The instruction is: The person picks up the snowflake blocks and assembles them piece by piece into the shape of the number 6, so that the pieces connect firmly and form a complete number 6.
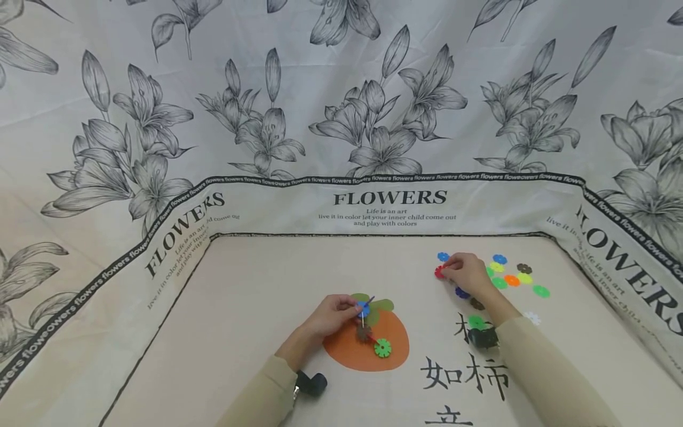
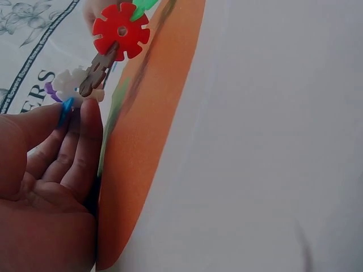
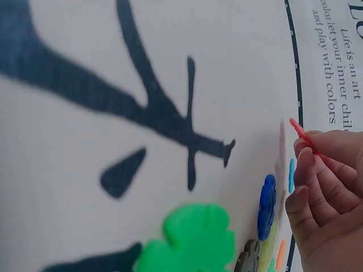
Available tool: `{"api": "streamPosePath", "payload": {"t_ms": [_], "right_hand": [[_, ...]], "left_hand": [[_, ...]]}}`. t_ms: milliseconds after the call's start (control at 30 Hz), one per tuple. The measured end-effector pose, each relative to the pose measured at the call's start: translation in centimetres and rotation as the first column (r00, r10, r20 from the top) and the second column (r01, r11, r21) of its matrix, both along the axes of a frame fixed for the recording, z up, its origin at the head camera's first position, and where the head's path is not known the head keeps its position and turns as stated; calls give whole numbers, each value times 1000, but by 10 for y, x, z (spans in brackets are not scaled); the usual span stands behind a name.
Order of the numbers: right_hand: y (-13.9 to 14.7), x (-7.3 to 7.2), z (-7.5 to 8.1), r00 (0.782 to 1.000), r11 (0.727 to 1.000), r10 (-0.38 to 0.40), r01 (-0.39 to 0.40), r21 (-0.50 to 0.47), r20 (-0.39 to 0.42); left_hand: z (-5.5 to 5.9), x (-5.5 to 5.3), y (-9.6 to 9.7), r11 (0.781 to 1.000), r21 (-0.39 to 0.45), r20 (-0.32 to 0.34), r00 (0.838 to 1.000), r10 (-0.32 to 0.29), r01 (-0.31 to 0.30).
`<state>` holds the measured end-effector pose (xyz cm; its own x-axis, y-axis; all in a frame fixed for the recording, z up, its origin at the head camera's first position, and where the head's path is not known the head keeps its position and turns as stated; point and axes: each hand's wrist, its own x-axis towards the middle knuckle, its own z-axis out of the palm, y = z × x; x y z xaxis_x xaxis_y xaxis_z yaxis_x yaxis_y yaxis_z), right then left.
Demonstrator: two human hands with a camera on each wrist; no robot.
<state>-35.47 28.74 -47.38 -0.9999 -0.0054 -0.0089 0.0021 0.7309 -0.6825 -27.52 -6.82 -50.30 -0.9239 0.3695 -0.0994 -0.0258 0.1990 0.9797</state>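
Observation:
My left hand (image 1: 332, 314) pinches the blue disc (image 1: 363, 308) of a chain of slotted plastic flower discs, held over an orange persimmon print (image 1: 347, 353). In the left wrist view the chain shows a purple disc (image 2: 49, 89), a white disc (image 2: 63, 84), a brown disc (image 2: 99, 71), a red disc (image 2: 108, 35) and a green disc (image 2: 144, 7), slotted into one another. Thumb and fingers of my right hand (image 1: 472, 276) pinch a single red flower disc (image 1: 439, 271) near the loose pieces. That disc (image 3: 297, 128) appears edge-on in the right wrist view.
Loose discs lie around the right hand: a blue one (image 1: 443, 256), an orange one (image 1: 511, 280), a green one (image 1: 477, 322), a white one (image 1: 532, 318) and several others. Black printed characters (image 1: 464, 379) mark the cloth. A flower-patterned curtain (image 1: 384, 118) stands behind.

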Motion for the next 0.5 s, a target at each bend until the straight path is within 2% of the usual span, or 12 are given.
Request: {"api": "streamPosePath", "payload": {"t_ms": [233,367,500], "right_hand": [[-14,16,7,999,990,53,-51,-133,6],[-25,25,10,993,965,107,-92,-247,48],[-37,33,11,989,945,140,-116,-305,57]], "left_hand": [[1,-1,0,1000,3,1,1000,-8,8],[2,1,1,1000,3,5,1000,-5,5],[3,1,1,1000,-2,23,1000,5,-5]]}}
